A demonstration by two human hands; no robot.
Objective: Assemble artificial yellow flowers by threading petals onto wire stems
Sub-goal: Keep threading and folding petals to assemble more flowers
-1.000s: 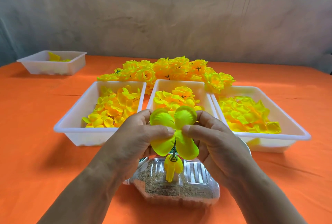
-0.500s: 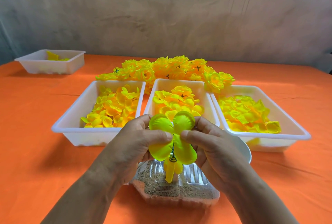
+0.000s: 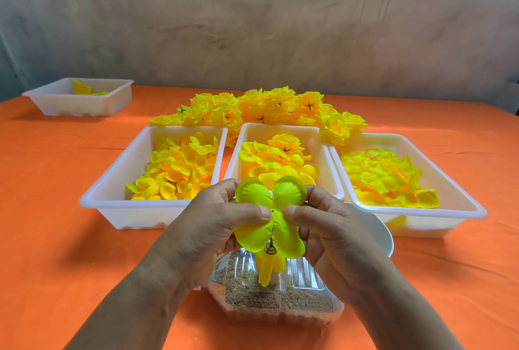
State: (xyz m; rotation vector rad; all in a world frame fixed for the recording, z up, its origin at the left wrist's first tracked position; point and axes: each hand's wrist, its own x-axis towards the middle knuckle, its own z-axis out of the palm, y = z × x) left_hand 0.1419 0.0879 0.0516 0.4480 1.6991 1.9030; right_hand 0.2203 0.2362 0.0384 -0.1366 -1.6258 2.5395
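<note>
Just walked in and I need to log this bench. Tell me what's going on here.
A person is building a yellow flower. The left hand and right hand both pinch a four-lobed petal layer near its centre, held above a partly built flower standing in a clear container of sandy filler. Three white trays of loose petals sit just behind, with a heap of finished flowers beyond them.
</note>
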